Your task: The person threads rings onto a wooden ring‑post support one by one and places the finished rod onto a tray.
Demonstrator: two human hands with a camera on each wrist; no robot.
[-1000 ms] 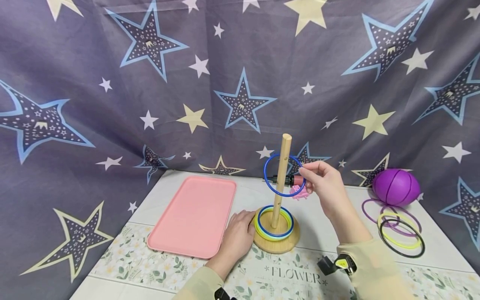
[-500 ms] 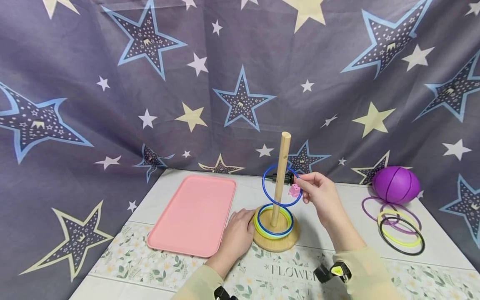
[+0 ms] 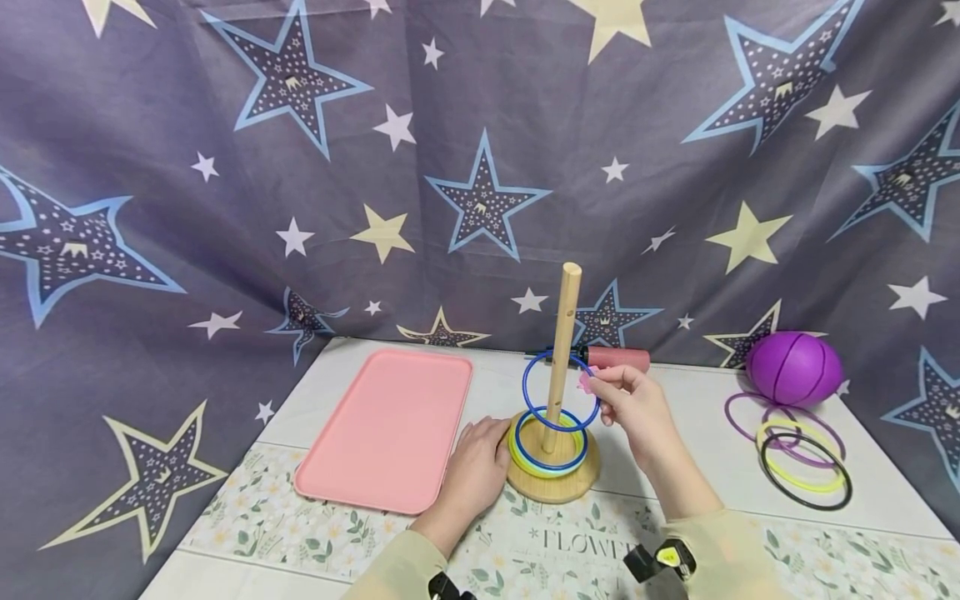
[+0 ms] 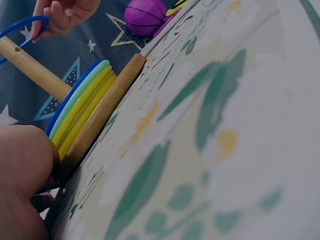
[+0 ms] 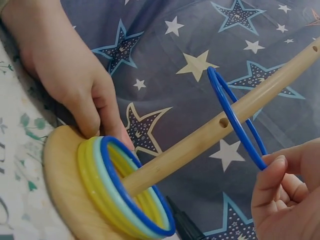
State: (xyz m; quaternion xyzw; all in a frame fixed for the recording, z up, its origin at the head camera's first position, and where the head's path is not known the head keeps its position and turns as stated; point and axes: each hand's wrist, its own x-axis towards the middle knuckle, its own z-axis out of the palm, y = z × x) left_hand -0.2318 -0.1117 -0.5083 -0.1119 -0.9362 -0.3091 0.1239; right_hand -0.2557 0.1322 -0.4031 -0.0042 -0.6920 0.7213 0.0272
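Observation:
My right hand (image 3: 633,408) pinches a blue ring (image 5: 242,136) between thumb and fingertips. The ring hangs tilted around the wooden post (image 3: 564,333), low on it, its bottom edge overlapping the stack in the head view. Around the foot of the post lie yellow rings (image 4: 82,116), a pale green ring (image 4: 79,96) over them and another blue ring (image 5: 111,177) on top. All sit on the round wooden base (image 3: 558,492). My left hand (image 3: 480,462) rests at the left edge of the base, thumb against its rim, fingers extended along the table.
A pink tray (image 3: 382,433) lies on the left. Behind the post are a red-and-black pump (image 3: 618,358) and a small pink object (image 3: 586,380). At right, a purple ball (image 3: 795,368) stands behind loose purple, yellow and black rings (image 3: 823,508). A star-patterned curtain (image 3: 487,100) backs the table.
My right hand has lowered the blue ring along the post, from its upper half down to the stack. The pump's red handle has come into view. My left hand has stayed put.

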